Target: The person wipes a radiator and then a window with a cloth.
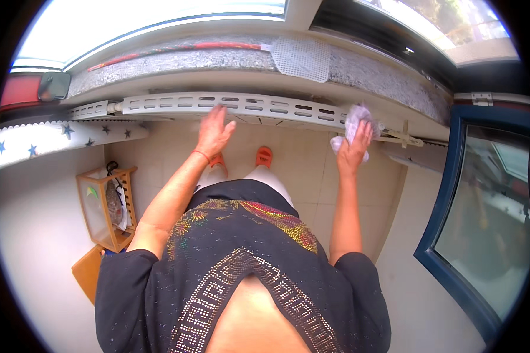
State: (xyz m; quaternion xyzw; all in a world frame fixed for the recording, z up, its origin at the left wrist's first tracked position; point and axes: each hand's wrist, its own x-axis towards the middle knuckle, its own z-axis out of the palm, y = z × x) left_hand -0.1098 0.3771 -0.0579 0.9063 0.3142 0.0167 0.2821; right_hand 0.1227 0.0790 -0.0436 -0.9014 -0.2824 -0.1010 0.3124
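A crumpled pale lilac cloth (357, 117) is bunched in my right hand (354, 147), beside the right end of a white radiator (235, 101). The cloth shows above and to the left of my fingers. Slots run along the radiator's top below the windowsill. Over its front edge, left of the middle, is my left hand (214, 133), fingers stretched out and holding nothing. Its fingertips overlap the radiator's edge; whether they touch it I cannot tell. A valve and pipe (403, 137) stick out just right of the cloth.
A fly swatter (301, 59) with a red handle lies on the grey stone windowsill (365, 76). At right, a blue-framed window sash (447, 217) stands swung inward. A wooden-framed case (103, 209) stands at left. Below are my orange slippers (264, 156) on the tiled floor.
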